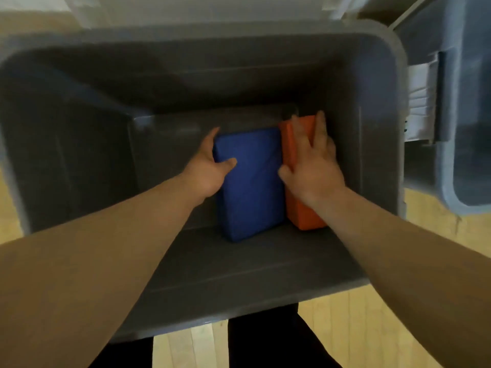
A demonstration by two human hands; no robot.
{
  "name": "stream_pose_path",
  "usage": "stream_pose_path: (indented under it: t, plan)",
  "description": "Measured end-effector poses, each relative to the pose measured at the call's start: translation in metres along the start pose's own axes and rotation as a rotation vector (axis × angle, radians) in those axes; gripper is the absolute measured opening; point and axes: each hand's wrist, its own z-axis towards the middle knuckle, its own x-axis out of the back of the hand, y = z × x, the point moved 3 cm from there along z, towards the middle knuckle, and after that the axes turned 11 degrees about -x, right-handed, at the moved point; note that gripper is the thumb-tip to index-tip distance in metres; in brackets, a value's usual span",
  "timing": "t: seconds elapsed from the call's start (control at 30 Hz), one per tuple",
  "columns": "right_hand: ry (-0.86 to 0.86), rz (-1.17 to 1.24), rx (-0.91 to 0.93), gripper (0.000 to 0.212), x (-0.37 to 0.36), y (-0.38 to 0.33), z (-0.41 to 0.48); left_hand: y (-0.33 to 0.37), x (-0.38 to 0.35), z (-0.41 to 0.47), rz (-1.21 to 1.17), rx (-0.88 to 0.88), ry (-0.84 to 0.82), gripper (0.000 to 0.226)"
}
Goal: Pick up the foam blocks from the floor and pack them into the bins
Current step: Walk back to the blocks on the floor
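The left hand (210,166) grips the blue block (252,187), fingers curled round its left edge and thumb on its top face. That block lies flat on the floor of the grey bin (79,128), its long axis running away from the person, directly right of those fingers. Touching its right side stands the orange block (305,216), on edge and parallel. The right hand (313,166) clasps it, thumb in the seam between the 2 blocks and fingers laid over the top towards the right face. Each hand sits nearest its own block, so letting go looks like the next step.
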Motion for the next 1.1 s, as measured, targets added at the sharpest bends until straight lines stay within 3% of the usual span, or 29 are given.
stream_pose_path:
  t: [0.23, 0.33, 0.57, 0.73, 0.97, 1.1]
  plan:
    - [0.092, -0.011, 0.038, 0.089, -0.022, 0.018, 0.003, -0.027, -0.023, 0.019, 0.166, 0.082, 0.104, 0.078]
    - [0.071, -0.033, 0.025, 0.092, -0.018, 0.013, -0.001, -0.022, -0.024, 0.008, 0.247, 0.081, 0.066, 0.087]
    - [-0.036, -0.062, -0.019, 0.103, 0.028, -0.002, -0.084, 0.036, 0.016, -0.118, 0.502, 0.086, -0.084, 0.095]
    - [0.008, 0.113, -0.291, 0.102, 0.118, -0.002, -0.19, 0.114, 0.086, -0.226, 0.786, 0.074, -0.053, 0.09]
    - [0.001, 0.262, -0.526, 0.095, 0.238, -0.016, -0.39, 0.276, 0.157, -0.364, 1.342, -0.314, -0.232, 0.093]
    - [-0.002, 0.419, -0.708, 0.094, 0.265, -0.023, -0.513, 0.349, 0.179, -0.445, 1.572, -0.572, -0.321, 0.096]
